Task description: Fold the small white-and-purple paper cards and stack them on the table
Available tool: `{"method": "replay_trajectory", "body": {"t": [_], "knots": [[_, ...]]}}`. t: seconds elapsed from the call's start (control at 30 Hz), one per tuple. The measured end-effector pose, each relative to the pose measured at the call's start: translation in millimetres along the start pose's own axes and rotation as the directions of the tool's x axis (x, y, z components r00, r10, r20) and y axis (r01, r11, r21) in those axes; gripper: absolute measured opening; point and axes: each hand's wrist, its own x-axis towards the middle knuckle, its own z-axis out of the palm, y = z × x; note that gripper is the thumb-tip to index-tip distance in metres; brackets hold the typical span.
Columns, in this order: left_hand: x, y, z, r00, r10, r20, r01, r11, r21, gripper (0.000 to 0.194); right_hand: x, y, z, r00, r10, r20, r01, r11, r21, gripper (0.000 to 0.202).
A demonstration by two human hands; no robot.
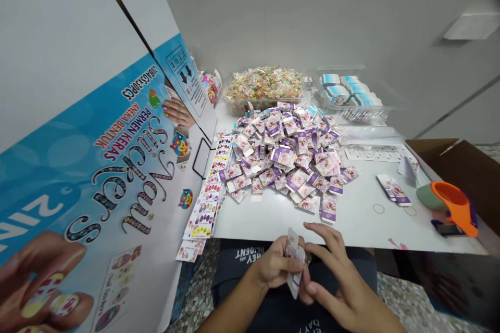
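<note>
My left hand (275, 266) is closed around a thin, folded-flat printed carton (294, 264), holding it on edge over my lap. My thumb lies across its face. Close beside its right side is my right hand (336, 265), with fingers spread and holding nothing; whether a fingertip touches the carton I cannot tell. Beyond both hands, a heap of small purple and white cartons (289, 156) covers the middle of the white table (265, 223). Another flat carton (394, 190) lies apart on the right.
At left stands a large printed box (117, 114), with sticker sheets (207, 203) beside it. A tub of wrapped candies (265, 88) and a clear tray of blue-white packs (351, 93) sit behind. An orange tape dispenser (453, 203) and a brown box (464, 166) are at right.
</note>
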Motion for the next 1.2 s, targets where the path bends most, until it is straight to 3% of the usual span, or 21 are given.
{"method": "replay_trajectory", "body": {"t": [0.1, 0.17, 0.27, 0.37, 0.47, 0.57, 0.63, 0.73, 0.87, 1.0, 1.13, 1.2], "knots": [[0, -4, -4.6, 0.986, -0.065, 0.157, 0.076, 0.995, -0.069, 0.04, 10, -3, -6, 0.989, -0.014, 0.149, 0.003, 0.997, 0.074, 0.047], [0, -6, -5.2, 0.987, -0.023, 0.16, 0.032, 0.998, -0.056, 0.039, 14, -6, -5, 0.984, -0.017, 0.18, 0.004, 0.998, 0.068, 0.037], [0, -6, -2.1, 0.999, 0.01, 0.035, -0.012, 0.998, 0.062, 0.045, 18, -9, 2, 0.985, -0.005, 0.175, -0.003, 0.999, 0.045, 0.018], [1, 4, 4.1, 0.99, 0.031, -0.139, 0.008, 0.963, 0.269, 0.055, 19, -5, 13, 0.991, 0.01, 0.132, -0.016, 0.999, 0.038, 0.017], [1, 20, 10.5, 0.951, 0.109, -0.29, 0.072, 0.833, 0.548, 0.049, 17, 5, 23, 0.998, 0.041, 0.057, -0.037, 0.996, -0.076, 0.022], [3, 29, 15.7, 0.951, 0.109, -0.291, 0.13, 0.711, 0.691, 0.041, 16, 13, 32, 1.0, 0.004, 0.01, -0.001, 0.974, -0.226, 0.025], [6, 26, 19.7, 0.949, 0.107, -0.297, 0.119, 0.749, 0.652, 0.034, 16, 16, 36, 0.999, -0.041, -0.012, 0.036, 0.958, -0.285, 0.021], [11, 17, 28.0, 0.907, 0.159, -0.39, 0.029, 0.9, 0.434, 0.026, 14, 18, 42, 0.992, -0.081, -0.093, 0.049, 0.949, -0.311, 0.016], [16, 11, 37.7, 0.871, 0.187, -0.453, -0.036, 0.946, 0.322, 0.016, 3, 27, 53, 0.952, -0.145, -0.271, 0.073, 0.963, -0.259, 0.042], [16, 8, 35.3, 0.837, 0.2, -0.51, -0.04, 0.951, 0.307, 0.015, -6, 33, 57, 0.976, -0.089, -0.198, 0.075, 0.994, -0.076, 0.032], [12, -1, 26.6, 0.872, 0.086, -0.482, 0.006, 0.982, 0.187, 0.034, -8, 31, 56, 0.984, 0.067, -0.165, -0.05, 0.993, 0.104, 0.011], [10, -2, 25.0, 0.893, 0.069, -0.444, 0.03, 0.977, 0.211, 0.036, -8, 30, 59, 0.969, 0.104, -0.224, -0.071, 0.986, 0.151, 0.008]]}}
